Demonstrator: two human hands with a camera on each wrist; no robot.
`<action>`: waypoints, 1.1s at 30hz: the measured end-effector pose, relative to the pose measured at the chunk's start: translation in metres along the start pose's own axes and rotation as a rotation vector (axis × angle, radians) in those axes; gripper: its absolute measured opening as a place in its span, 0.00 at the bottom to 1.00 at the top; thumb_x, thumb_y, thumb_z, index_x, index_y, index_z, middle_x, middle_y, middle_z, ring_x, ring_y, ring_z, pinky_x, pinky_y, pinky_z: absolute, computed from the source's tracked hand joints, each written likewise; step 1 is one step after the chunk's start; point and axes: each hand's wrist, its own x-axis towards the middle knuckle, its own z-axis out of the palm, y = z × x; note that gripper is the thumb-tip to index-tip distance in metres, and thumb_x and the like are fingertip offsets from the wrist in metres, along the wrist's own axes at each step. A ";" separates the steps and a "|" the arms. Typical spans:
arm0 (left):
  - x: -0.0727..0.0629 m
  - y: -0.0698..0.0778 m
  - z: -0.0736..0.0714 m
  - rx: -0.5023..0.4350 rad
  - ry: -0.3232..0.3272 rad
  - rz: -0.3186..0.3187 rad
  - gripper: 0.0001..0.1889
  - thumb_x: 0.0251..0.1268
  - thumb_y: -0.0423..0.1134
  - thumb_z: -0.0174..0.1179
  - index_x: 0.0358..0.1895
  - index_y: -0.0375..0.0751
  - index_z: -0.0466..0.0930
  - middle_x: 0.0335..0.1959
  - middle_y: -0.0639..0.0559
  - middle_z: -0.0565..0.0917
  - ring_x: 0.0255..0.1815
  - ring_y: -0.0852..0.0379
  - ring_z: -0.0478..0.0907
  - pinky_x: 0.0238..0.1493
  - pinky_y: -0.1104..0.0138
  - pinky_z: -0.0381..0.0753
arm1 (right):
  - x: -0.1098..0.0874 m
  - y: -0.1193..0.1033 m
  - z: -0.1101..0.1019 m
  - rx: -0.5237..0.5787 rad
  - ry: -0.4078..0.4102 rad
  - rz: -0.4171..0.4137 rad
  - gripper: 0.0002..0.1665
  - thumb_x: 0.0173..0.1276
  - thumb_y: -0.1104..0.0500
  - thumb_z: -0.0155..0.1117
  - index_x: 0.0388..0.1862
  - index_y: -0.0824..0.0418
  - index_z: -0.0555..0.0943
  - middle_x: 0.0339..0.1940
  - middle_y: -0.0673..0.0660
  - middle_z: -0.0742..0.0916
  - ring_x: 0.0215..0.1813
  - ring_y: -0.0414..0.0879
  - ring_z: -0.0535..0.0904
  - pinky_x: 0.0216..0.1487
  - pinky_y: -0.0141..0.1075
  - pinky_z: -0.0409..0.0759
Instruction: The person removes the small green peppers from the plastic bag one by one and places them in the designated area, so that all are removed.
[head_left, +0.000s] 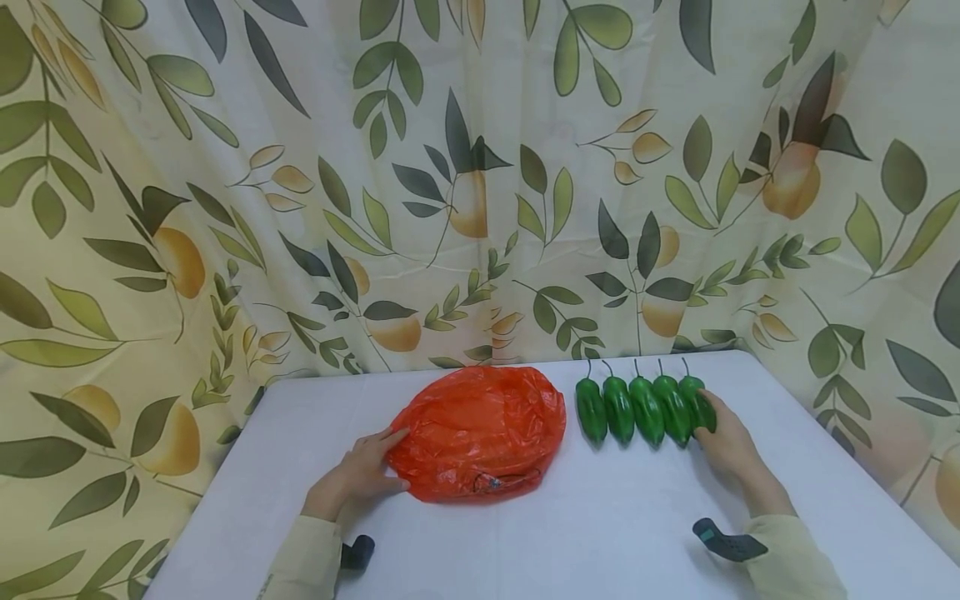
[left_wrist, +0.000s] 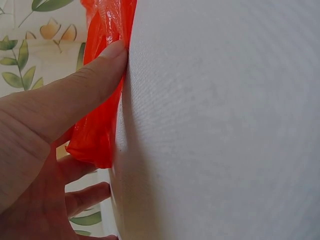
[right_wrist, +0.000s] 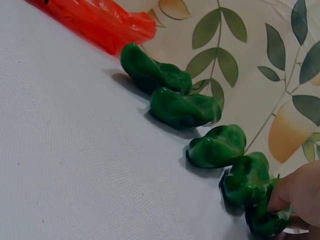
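Note:
A crumpled red plastic bag (head_left: 480,433) lies on the table. My left hand (head_left: 365,469) is at its left edge with fingers spread; in the left wrist view the thumb (left_wrist: 95,75) lies straight against the bag (left_wrist: 102,125). Several green peppers (head_left: 619,408) lie side by side in a row to the bag's right, stems pointing away. With thumb and fingers, my right hand (head_left: 726,437) grips the rightmost pepper (head_left: 699,402), beside its neighbour. The right wrist view shows the thumb and fingers around that pepper (right_wrist: 265,217), partly covering it.
A white cloth covers the table (head_left: 525,542). Behind it hangs a curtain (head_left: 525,275) printed with leaves and fruit, close to the far edge. Dark straps with devices (head_left: 729,543) sit at both wrists, over pale sleeves.

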 end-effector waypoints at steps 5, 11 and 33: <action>0.000 0.000 0.000 -0.001 -0.001 -0.009 0.48 0.51 0.46 0.78 0.78 0.58 0.63 0.77 0.45 0.67 0.74 0.38 0.63 0.60 0.41 0.81 | 0.000 0.000 0.000 0.007 -0.009 0.014 0.44 0.71 0.67 0.44 0.81 0.72 0.40 0.76 0.84 0.51 0.76 0.83 0.46 0.73 0.74 0.49; 0.000 0.000 0.001 0.004 -0.003 -0.013 0.48 0.52 0.46 0.77 0.78 0.58 0.63 0.77 0.45 0.66 0.74 0.38 0.63 0.61 0.40 0.81 | 0.000 0.000 0.000 0.014 -0.010 0.010 0.44 0.71 0.67 0.44 0.81 0.73 0.39 0.76 0.84 0.51 0.76 0.83 0.45 0.74 0.74 0.48; 0.002 -0.001 0.000 0.005 0.000 -0.003 0.48 0.51 0.47 0.78 0.78 0.57 0.63 0.77 0.46 0.67 0.74 0.39 0.63 0.62 0.40 0.80 | 0.000 0.002 -0.001 0.007 0.016 0.001 0.42 0.77 0.60 0.46 0.79 0.77 0.42 0.74 0.87 0.54 0.74 0.84 0.49 0.72 0.74 0.52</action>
